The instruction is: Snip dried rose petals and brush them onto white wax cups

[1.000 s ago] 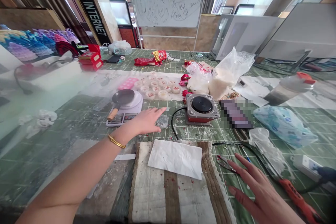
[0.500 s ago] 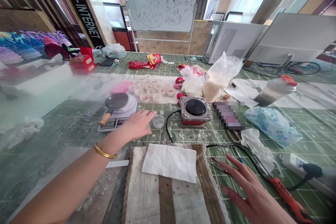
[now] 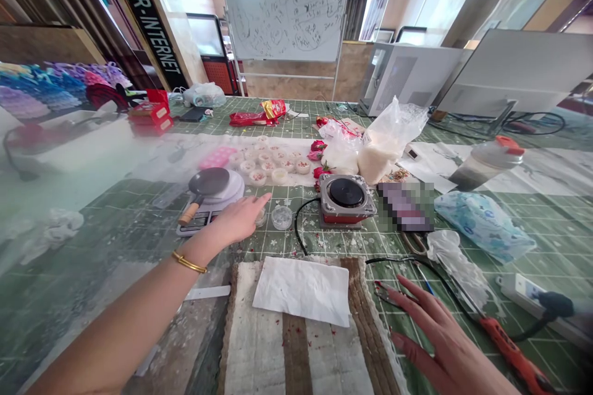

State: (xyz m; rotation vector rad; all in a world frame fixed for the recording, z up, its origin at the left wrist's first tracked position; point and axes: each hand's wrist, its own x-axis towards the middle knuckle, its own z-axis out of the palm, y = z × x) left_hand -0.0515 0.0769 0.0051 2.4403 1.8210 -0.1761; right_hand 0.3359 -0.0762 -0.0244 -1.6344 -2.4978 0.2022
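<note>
My left hand [image 3: 238, 221] reaches forward over the green cutting mat [image 3: 139, 210], fingers stretched out, its fingertips beside a small clear round container [image 3: 281, 217] and just in front of a white kitchen scale [image 3: 208, 200] that carries a small dark pan [image 3: 207, 182]. A second small clear piece [image 3: 260, 216] peeks out by the fingers. My right hand [image 3: 445, 345] lies low at the right with fingers spread, holding nothing, next to thin tools [image 3: 391, 294]. A white paper sheet [image 3: 302, 290] rests on a striped cloth pad [image 3: 296, 345] between the hands.
A small hotplate [image 3: 345, 198] with a black cord stands right of the container. Several filled little cups [image 3: 273, 165], a bag of white granules [image 3: 386, 139], a blue packet [image 3: 484, 225], a shaker bottle [image 3: 486, 160], an orange-handled tool [image 3: 514, 352] and a power strip [image 3: 542, 308] crowd the table.
My left hand has drawn slightly left, off the small clear container, which now sits uncovered beside the fingertips. My right hand has barely moved.
</note>
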